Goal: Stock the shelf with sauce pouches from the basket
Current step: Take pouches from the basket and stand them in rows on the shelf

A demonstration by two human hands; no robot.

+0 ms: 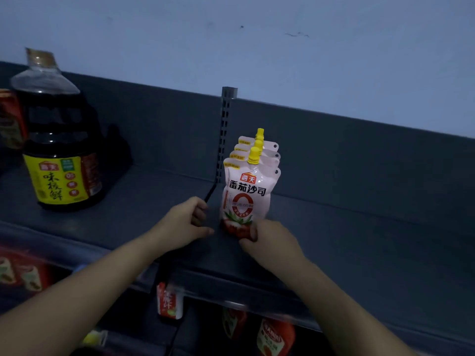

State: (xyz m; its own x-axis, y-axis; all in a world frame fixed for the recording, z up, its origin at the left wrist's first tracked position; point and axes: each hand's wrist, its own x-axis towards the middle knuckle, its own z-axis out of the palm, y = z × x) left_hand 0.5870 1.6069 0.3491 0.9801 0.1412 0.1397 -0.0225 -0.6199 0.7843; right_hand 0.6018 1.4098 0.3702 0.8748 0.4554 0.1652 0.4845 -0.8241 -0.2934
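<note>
Grey steel shelf, a short row of pouches standing on it, both hands at its front end

Left of the hands stands a big dark soy-sauce jug with a yellow label; just beyond them, four or so white tomato-sauce pouches with yellow caps stand upright in a file; the right hand pinches the front pouch's base, the left hand is loosely curled, holding nothing; no basket shows, so what remains cannot be judged
</note>
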